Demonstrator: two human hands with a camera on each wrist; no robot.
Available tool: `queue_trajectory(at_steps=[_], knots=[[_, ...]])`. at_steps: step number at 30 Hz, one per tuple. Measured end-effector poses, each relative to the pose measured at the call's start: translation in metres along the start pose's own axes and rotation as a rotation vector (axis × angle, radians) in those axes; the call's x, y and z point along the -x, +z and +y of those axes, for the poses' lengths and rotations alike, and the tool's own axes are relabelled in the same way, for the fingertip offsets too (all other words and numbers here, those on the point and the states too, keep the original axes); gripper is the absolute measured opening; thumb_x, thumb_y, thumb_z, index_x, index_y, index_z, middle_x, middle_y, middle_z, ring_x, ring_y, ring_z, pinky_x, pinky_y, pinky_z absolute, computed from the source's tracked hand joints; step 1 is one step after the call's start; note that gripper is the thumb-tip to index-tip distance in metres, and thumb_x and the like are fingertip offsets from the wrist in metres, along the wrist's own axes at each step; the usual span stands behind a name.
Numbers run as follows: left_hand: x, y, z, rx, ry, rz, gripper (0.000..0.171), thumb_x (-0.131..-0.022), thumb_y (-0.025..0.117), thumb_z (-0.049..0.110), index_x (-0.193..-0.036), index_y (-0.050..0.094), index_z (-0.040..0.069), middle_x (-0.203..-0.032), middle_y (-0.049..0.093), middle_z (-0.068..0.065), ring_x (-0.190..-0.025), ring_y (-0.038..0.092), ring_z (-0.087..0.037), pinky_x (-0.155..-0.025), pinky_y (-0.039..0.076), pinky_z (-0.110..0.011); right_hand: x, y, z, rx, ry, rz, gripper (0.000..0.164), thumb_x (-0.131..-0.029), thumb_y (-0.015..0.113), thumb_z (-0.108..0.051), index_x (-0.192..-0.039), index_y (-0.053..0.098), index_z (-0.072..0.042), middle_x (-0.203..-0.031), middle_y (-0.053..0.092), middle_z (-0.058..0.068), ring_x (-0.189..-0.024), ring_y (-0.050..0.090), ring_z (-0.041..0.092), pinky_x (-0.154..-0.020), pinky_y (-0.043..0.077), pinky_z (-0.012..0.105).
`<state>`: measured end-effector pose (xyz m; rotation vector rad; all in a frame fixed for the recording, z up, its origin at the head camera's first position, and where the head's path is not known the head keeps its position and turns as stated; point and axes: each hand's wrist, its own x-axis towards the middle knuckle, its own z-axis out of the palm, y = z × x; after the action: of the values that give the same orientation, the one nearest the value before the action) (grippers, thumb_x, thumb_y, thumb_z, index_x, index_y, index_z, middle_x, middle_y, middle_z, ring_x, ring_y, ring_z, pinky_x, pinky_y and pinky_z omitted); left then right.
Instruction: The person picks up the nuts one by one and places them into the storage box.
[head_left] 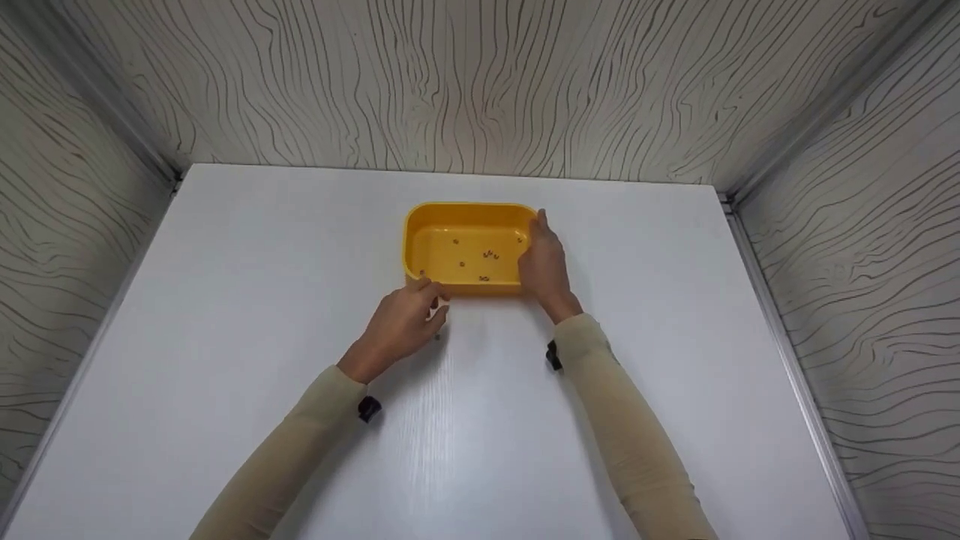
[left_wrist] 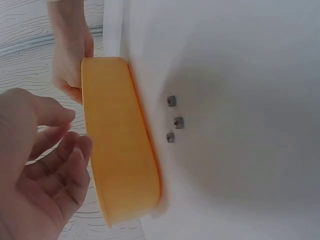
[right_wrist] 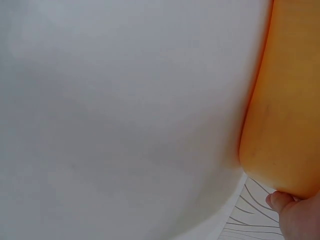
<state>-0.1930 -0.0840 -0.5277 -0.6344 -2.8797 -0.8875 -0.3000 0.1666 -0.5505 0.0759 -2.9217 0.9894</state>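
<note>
A yellow rectangular container [head_left: 480,289] sits on the white table, with several small dark metal pieces scattered over its floor. My right hand [head_left: 545,262] grips the container's right side, its thumb on the inner side of the rim. By the front left corner is my left hand [head_left: 405,319]. In the left wrist view its fingers are loosely bent, the thumb stands apart, and nothing shows between them. Three small metal nuts [left_wrist: 178,122] lie on the table just in front of the container. The head view shows only one of them, below the left hand.
The white table [head_left: 637,247] reaches out on both sides of the container. Behind it rises a wood-grain patterned wall [head_left: 450,90], with similar panels at left and right. Metal rails [head_left: 795,337] run along the table's sides.
</note>
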Motion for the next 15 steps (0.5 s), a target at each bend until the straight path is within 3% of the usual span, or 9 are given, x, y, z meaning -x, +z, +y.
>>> queue_trajectory(at_steps=[9, 12, 15], knots=[[0.023, 0.007, -0.007, -0.139, 0.064, -0.028, 0.020, -0.098, 0.070, 0.011, -0.115, 0.077, 0.002, -0.108, 0.080, -0.011, -0.098, 0.077, -0.026, -0.086, 0.066, -0.041, 0.001, -0.001, -0.001, -0.010, 0.001, -0.004, 0.062, -0.105, 0.039, 0.003, -0.165, 0.025, 0.001, -0.176, 0.021, 0.018, -0.161, 0.031, 0.033, -0.134, 0.027, 0.045], [0.030, 0.014, -0.007, -0.200, 0.132, -0.034, 0.019, -0.099, 0.069, 0.009, -0.114, 0.077, 0.001, -0.113, 0.080, -0.013, -0.106, 0.078, -0.028, -0.091, 0.065, -0.042, 0.001, -0.001, -0.001, -0.013, -0.008, 0.002, 0.061, -0.104, 0.040, 0.003, -0.164, 0.027, 0.002, -0.175, 0.022, 0.019, -0.160, 0.031, 0.033, -0.134, 0.027, 0.046], [0.036, 0.023, -0.007, -0.334, 0.237, -0.032, 0.019, -0.098, 0.070, 0.006, -0.115, 0.077, 0.001, -0.118, 0.080, -0.014, -0.112, 0.077, -0.028, -0.094, 0.065, -0.040, 0.001, 0.000, -0.001, -0.016, -0.015, 0.001, 0.060, -0.104, 0.040, 0.004, -0.163, 0.030, 0.002, -0.175, 0.021, 0.019, -0.161, 0.031, 0.033, -0.134, 0.027, 0.045]])
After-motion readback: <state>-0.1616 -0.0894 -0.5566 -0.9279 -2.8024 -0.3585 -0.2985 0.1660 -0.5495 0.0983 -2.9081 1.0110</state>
